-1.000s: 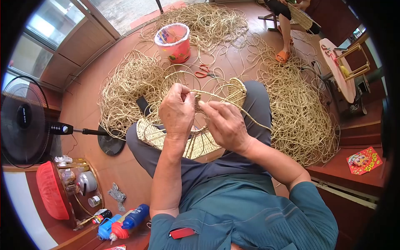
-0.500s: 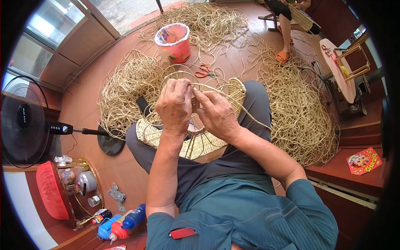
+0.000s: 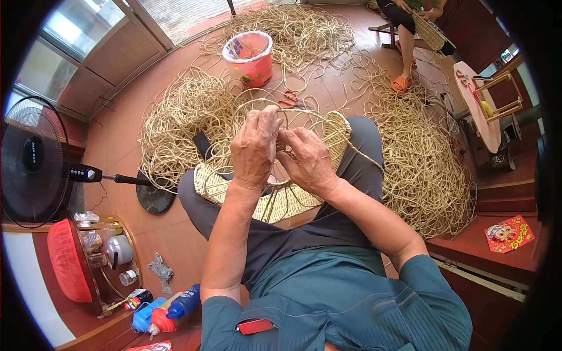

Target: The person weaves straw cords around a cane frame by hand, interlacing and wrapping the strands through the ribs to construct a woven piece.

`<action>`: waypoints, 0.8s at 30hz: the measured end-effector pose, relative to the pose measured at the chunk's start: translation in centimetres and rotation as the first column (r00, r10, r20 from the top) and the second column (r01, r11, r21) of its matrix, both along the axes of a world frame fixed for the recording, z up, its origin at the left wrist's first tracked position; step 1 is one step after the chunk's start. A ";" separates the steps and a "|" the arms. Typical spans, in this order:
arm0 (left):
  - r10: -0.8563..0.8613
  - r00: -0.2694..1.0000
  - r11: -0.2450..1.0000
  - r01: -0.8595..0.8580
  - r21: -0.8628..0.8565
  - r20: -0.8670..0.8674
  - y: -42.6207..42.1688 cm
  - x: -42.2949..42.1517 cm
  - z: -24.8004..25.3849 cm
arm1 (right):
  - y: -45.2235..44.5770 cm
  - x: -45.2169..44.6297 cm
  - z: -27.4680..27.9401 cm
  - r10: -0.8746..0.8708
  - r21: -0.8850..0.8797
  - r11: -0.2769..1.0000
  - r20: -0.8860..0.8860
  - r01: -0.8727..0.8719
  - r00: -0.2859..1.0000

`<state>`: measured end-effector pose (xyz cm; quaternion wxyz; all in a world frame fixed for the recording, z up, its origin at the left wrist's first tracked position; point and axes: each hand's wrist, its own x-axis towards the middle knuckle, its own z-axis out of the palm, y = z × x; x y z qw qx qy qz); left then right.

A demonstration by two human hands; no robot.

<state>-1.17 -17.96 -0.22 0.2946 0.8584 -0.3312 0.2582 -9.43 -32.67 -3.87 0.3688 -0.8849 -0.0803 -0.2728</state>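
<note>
A half-woven straw basket lies across my lap, its pale braided wall curving round and loose cords standing from it. Near its far hoop, my left hand is closed, fingers pointing up at the rim. Close beside it, my right hand has its fingers bent and pinched toward the left fingertips, on straw cord. What lies between the fingertips is mostly hidden. A length of straw cord hangs from the basket's right side over my knee.
Heaps of straw cord cover the floor right, left and ahead. Beyond my hands are red-handled scissors and a lined pink bucket. A fan stands left. Another person's sandalled foot is at far right, near a small pink table.
My left fingers have lifted slightly and my right fingers have curled in closer. The cord that stretched rightward from my fingers no longer shows there; the view has shifted slightly.
</note>
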 end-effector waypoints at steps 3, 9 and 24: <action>-0.062 0.998 0.996 0.063 -0.059 0.025 0.4 -0.3 -0.4 | 0.0 0.1 -0.3 -0.004 0.000 1.000 0.029 0.004 1.000; 0.066 0.998 0.977 -0.062 -0.203 0.009 1.6 -2.6 -2.1 | 0.3 -0.1 -0.1 -0.009 0.067 0.998 0.055 0.006 0.998; 0.223 0.940 0.933 -0.283 -0.222 -0.259 6.9 -1.6 1.4 | 1.2 -1.1 0.1 -0.049 -0.430 0.894 0.183 0.125 0.982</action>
